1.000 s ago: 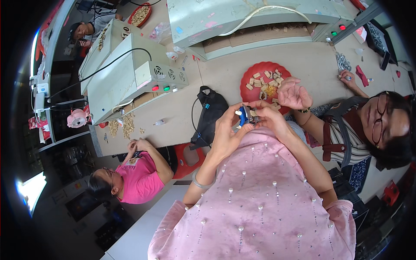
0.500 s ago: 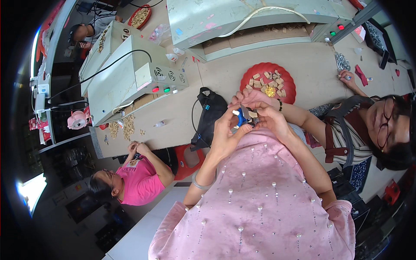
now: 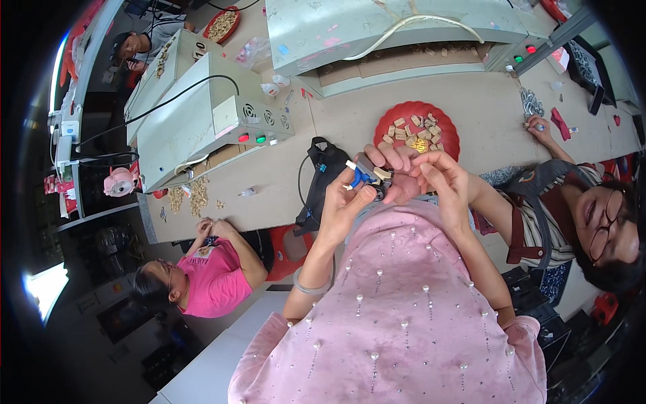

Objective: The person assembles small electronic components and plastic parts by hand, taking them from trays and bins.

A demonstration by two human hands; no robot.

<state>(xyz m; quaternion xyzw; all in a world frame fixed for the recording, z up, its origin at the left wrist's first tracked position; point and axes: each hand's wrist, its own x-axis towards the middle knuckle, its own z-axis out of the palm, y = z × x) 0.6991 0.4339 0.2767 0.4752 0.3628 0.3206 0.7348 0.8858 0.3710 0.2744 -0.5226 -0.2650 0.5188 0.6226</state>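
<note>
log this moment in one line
left hand: holds blue device | right hand: beside co-worker's hand | red tray: tan pieces inside

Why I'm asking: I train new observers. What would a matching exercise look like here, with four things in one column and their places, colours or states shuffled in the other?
1. Left hand
2. Right hand
3. Plate
4. Fan

A. Pink, at the far left
B. Close by a co-worker's hand
C. Red, bearing beige pieces
D. Gripping a device with blue parts

Pairs: 1-D, 2-B, 3-C, 4-A
</note>
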